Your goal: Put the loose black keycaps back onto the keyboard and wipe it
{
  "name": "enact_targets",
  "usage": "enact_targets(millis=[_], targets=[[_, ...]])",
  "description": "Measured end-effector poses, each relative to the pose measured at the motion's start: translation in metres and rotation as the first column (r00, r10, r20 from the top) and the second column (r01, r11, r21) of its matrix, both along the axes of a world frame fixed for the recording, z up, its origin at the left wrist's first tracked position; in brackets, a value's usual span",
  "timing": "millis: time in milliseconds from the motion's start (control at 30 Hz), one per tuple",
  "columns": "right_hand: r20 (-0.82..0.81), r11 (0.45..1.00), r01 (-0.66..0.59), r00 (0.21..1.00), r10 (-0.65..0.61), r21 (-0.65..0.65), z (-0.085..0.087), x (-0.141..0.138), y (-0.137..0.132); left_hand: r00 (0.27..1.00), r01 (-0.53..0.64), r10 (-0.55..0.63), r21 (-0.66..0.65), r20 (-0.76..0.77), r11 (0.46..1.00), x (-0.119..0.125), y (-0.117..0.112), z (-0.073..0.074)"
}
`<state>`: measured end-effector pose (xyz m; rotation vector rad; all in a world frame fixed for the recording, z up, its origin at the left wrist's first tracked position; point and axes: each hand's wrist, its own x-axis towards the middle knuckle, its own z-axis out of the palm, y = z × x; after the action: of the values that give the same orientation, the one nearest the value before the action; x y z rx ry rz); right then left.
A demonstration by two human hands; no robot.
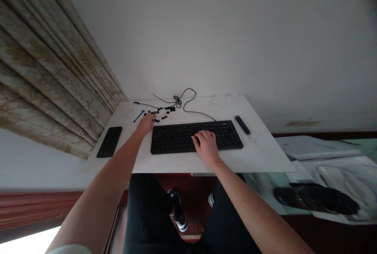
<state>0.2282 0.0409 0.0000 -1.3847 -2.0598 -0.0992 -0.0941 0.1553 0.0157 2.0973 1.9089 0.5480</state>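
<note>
A black keyboard [173, 138] lies on the white table, and small dark gaps or marks show among its keys. Over its right-middle part rests my right hand [207, 146], fingers bent on the keys, thumb apart, holding nothing that I can see. My left hand [146, 123] is just past the keyboard's far left corner, among loose black keycaps [164, 117]. Its fingertips are drawn together at a small dark piece that looks like a keycap. Beside that hand lies a thin blue tool [138, 116].
A black phone [109, 142] lies at the table's left edge. The keyboard's cable [178, 101] is coiled near the wall. A black-handled brush [243, 125] with a clear end lies right of the keyboard. Curtains [53, 57] hang at left; bagged items [316, 199] stand lower right.
</note>
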Motion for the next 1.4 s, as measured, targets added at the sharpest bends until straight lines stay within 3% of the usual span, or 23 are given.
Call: enact_targets(millis=[133,200,233,300,367,400,467,533,667,833,1033,1167,1400], targets=[[-0.007,1.0,0.0,1.0,-0.001,-0.01,-0.001,0.001,0.001,0.981,-0.073,0.058,0.072,0.188,0.995,-0.001,-0.007,0.0],[-0.016,1.0,0.004,1.0,-0.005,-0.011,-0.001,0.001,0.002,0.918,-0.171,0.127,0.086,0.376,0.982,0.002,-0.012,0.002],[-0.022,1.0,0.006,1.0,-0.006,-0.011,-0.001,0.002,0.002,0.849,-0.231,0.163,0.076,0.502,0.97,0.006,-0.015,0.003],[-0.03,1.0,0.006,1.0,-0.006,-0.009,0.0,0.002,0.001,0.613,-0.298,0.189,0.003,0.767,0.955,0.018,-0.024,0.006],[-0.037,1.0,0.002,0.999,-0.002,-0.007,0.001,0.002,0.0,0.315,-0.217,0.152,-0.085,0.937,0.972,0.035,-0.037,0.008],[-0.04,1.0,-0.001,0.999,0.001,-0.005,0.001,0.002,0.0,0.206,-0.144,0.143,-0.114,0.968,0.983,0.046,-0.046,0.009],[-0.05,1.0,-0.01,0.999,0.01,0.003,0.002,0.002,-0.001,0.097,-0.035,0.127,-0.125,0.987,0.992,0.066,-0.064,0.01],[-0.067,1.0,-0.019,0.998,0.02,0.013,0.003,0.002,-0.002,0.053,0.043,0.139,-0.141,0.989,0.989,0.086,-0.082,0.011],[-0.106,0.999,-0.042,0.993,0.043,0.015,0.003,0.003,-0.005,0.075,0.126,0.153,-0.161,0.985,0.979,0.116,-0.107,0.012],[-0.116,0.993,-0.116,0.987,0.114,-0.011,0.002,0.004,-0.007,0.127,0.118,0.15,-0.165,0.98,0.979,0.143,-0.116,0.01],[-0.094,0.987,-0.155,0.984,0.151,-0.039,0.0,0.005,-0.008,0.348,0.092,0.077,-0.116,0.934,0.989,0.17,-0.12,0.004],[-0.124,0.986,-0.164,0.979,0.159,-0.03,0.0,0.006,-0.009,0.429,0.047,0.054,-0.082,0.901,0.996,0.178,-0.122,0.001],[-0.273,0.99,-0.134,0.955,0.118,-0.04,-0.002,0.007,-0.006,0.442,0.11,-0.022,-0.03,0.897,0.993,0.173,-0.13,0.002]])
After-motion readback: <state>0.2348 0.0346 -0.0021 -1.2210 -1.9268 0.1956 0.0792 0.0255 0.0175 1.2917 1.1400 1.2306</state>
